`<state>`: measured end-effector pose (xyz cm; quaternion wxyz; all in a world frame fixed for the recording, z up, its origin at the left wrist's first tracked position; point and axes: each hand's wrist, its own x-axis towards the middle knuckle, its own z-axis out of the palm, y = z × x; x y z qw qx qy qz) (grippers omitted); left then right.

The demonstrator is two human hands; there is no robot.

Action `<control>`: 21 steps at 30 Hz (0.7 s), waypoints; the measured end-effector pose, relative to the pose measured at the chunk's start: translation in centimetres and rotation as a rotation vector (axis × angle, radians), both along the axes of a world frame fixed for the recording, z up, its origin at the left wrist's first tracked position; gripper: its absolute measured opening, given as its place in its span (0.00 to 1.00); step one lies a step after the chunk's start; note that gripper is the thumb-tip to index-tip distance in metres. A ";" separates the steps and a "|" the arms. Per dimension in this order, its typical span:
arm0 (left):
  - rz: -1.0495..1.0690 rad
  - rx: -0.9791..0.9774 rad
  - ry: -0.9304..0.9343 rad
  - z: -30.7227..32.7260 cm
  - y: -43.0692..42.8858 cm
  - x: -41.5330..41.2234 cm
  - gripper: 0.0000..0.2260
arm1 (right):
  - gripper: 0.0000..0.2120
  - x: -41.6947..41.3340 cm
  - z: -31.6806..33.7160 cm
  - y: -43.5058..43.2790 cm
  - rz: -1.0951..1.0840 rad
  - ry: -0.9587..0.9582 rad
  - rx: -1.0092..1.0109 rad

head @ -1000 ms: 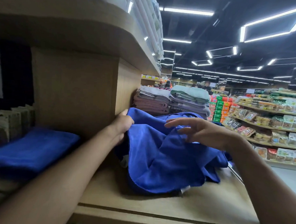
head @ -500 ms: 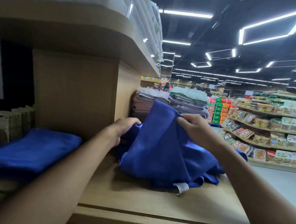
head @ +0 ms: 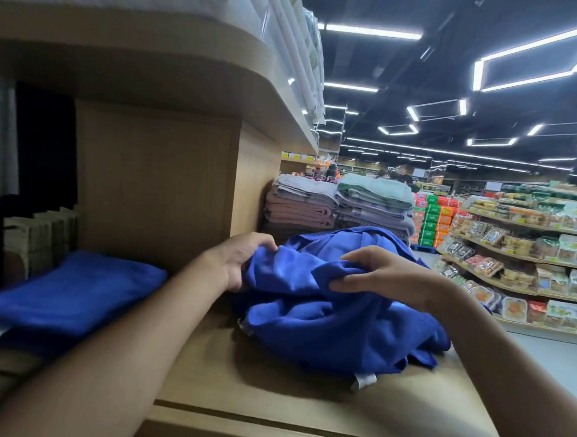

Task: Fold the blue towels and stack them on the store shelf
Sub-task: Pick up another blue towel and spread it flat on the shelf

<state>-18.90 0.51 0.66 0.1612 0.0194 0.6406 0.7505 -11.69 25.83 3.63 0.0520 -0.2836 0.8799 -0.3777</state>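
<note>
A crumpled heap of blue towels (head: 335, 324) lies on the wooden shelf (head: 270, 404) in front of me, a grey label hanging at its front edge. My left hand (head: 241, 259) grips the heap's upper left edge, fingers curled into the cloth. My right hand (head: 381, 276) grips a fold on top of the heap, thumb under and fingers over. A folded blue towel (head: 66, 293) lies flat in the shelf's left compartment, a white tag at its near corner.
A wooden divider (head: 155, 184) stands between the folded towel and the heap, under an upper shelf (head: 188, 66). Stacks of pink, grey and green towels (head: 341, 207) sit behind the heap. Across the aisle on the right run food shelves (head: 526, 254).
The raised towel edge has come down onto the heap. My right hand dropped with it and now grips a fold on top. My left hand has closed on the left edge.
</note>
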 end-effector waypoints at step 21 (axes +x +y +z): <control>-0.286 -0.244 0.363 1.6 0.2 2.1 0.37 | 0.19 -1.2 -1.2 -1.3 -0.071 0.297 0.048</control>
